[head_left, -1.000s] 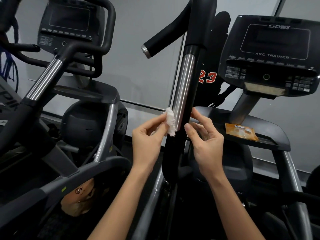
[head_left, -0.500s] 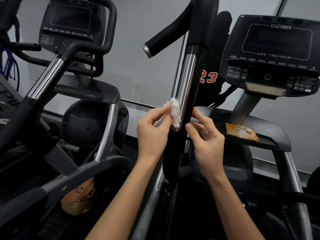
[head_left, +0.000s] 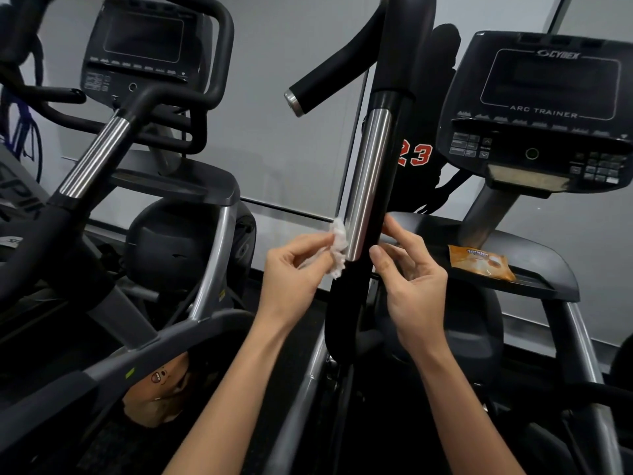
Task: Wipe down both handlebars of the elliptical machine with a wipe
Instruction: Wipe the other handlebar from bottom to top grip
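Left hand pinches a crumpled wipe against the handlebar; right hand, fingers spread, seemingly touches its other side.

We see a dark machine shelf below the console, an orange wipe packet lying flat on it, near its left end

At the centre of the frame the left hand pinches a crumpled white wipe against the left edge of the handlebar, at the lower end of its shiny metal section. The right hand sits on the bar's right side, fingers loosely curled and touching its dark edge. At right, an orange wipe packet lies on the machine's tray, below the console.
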Demonstrator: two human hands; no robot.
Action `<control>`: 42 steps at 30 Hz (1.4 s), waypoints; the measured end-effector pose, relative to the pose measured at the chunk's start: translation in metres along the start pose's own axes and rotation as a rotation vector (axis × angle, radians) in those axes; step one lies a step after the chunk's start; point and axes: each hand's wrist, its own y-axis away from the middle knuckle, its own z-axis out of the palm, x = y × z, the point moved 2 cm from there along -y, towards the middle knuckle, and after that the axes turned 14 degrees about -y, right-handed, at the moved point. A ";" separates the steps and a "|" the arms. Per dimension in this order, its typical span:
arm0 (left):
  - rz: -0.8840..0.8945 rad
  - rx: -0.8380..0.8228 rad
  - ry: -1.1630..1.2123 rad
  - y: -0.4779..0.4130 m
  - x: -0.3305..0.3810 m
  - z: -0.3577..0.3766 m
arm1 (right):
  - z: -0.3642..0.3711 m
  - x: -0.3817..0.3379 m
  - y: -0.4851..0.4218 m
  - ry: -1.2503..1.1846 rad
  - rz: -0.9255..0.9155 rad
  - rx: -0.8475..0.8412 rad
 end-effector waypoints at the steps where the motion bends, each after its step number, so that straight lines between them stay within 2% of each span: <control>1: 0.029 0.015 0.003 -0.002 0.006 0.002 | 0.000 -0.001 0.000 0.000 0.003 -0.001; 5: -0.064 -0.030 0.125 -0.022 0.013 0.007 | 0.000 -0.004 0.000 0.017 0.008 -0.019; 9: -0.269 -0.241 0.193 -0.029 -0.002 0.017 | 0.000 -0.004 0.001 0.022 0.017 -0.012; 13: -0.343 -0.376 0.282 -0.020 -0.009 0.019 | 0.000 -0.004 0.000 0.032 0.018 -0.004; 16: -0.315 -0.307 0.240 -0.011 -0.011 0.014 | 0.000 -0.006 0.000 0.029 0.012 -0.014; 20: -0.162 -0.027 0.155 0.001 -0.006 0.006 | 0.001 -0.005 0.000 0.033 0.012 -0.009; 22: -0.041 0.058 0.112 0.000 0.006 0.005 | 0.001 -0.005 0.001 0.030 0.014 -0.009; 25: 0.082 0.109 0.025 -0.012 0.025 0.008 | 0.000 -0.007 0.000 0.035 0.028 -0.013; 31: -0.076 0.082 0.122 -0.027 0.020 0.016 | -0.001 -0.015 -0.003 0.063 0.024 -0.007; 36: 0.231 0.249 -0.120 0.000 0.031 0.015 | 0.003 -0.024 -0.014 0.100 -0.038 -0.008; 37: 0.245 0.260 -0.149 -0.004 0.032 0.015 | 0.005 -0.024 -0.016 0.112 -0.045 -0.018; 42: -0.014 0.127 0.026 -0.032 0.029 0.015 | 0.009 -0.024 -0.017 0.141 -0.077 -0.024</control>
